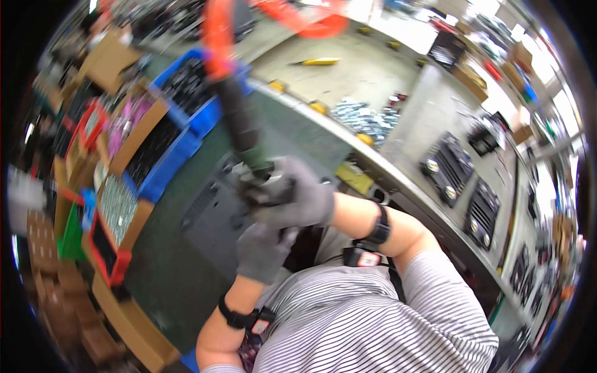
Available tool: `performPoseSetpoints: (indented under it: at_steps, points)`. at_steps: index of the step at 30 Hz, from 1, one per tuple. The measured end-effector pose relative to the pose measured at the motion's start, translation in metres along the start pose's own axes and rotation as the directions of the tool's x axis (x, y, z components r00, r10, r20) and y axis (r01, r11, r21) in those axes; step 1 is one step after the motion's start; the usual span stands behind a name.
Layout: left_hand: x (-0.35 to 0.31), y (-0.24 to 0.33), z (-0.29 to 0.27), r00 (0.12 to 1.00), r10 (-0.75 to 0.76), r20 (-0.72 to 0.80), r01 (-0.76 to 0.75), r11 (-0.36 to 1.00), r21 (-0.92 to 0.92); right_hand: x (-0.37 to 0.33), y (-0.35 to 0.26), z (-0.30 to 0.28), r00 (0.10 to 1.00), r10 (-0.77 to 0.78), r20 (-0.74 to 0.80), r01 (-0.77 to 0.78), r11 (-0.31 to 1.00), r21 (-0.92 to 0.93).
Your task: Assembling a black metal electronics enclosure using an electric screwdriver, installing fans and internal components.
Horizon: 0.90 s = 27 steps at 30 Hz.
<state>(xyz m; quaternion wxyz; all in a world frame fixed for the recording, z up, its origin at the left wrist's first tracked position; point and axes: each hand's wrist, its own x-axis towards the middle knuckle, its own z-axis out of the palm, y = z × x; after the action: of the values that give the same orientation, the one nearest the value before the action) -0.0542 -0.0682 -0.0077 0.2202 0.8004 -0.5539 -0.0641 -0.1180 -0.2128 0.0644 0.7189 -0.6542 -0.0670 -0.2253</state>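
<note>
The dark green tabletop (158, 273) carries a flat grey panel (214, 208), with blue bins (198, 126), a red bin (120, 266) and a cardboard box (139, 225) along its left side.

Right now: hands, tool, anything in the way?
Right hand gripping hose-fed tool. Left hand just below, grip unclear. Hands and tool partly cover gray panel.

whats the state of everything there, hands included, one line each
Right hand, gloved, curled around the dark tool
Left hand, gloved, grip unclear
Dark tool, held, blurred
Orange hose, curved, blurred
Grey panel, lying flat, partly hidden
Upper blue bin, open, holding dark parts
Yellow tool, lying flat
</note>
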Motion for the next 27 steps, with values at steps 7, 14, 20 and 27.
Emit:
performPoseSetpoints:
  at_steps: [7,14,20,27]
  points:
    - [0.019,-0.032,-0.026,0.865,-0.408,0.293,0.245,-0.167,-0.955,0.001,-0.02,-0.006,0.995,-0.095,-0.017,0.096,0.995,0.034]
    - [-0.008,-0.036,-0.045,0.862,-0.207,0.463,0.325,-0.476,-0.818,-0.012,-0.043,0.001,0.987,-0.012,-0.159,0.072,0.923,0.378]
    - [-0.016,-0.037,-0.038,0.892,-0.176,0.417,0.284,-0.499,-0.819,-0.015,-0.032,0.012,0.965,-0.024,-0.259,0.149,0.868,0.474]
    - [-0.027,-0.043,-0.032,0.899,-0.22,0.379,0.2,-0.562,-0.802,0.001,-0.023,0.022,0.93,-0.224,-0.292,0.341,0.82,0.46]
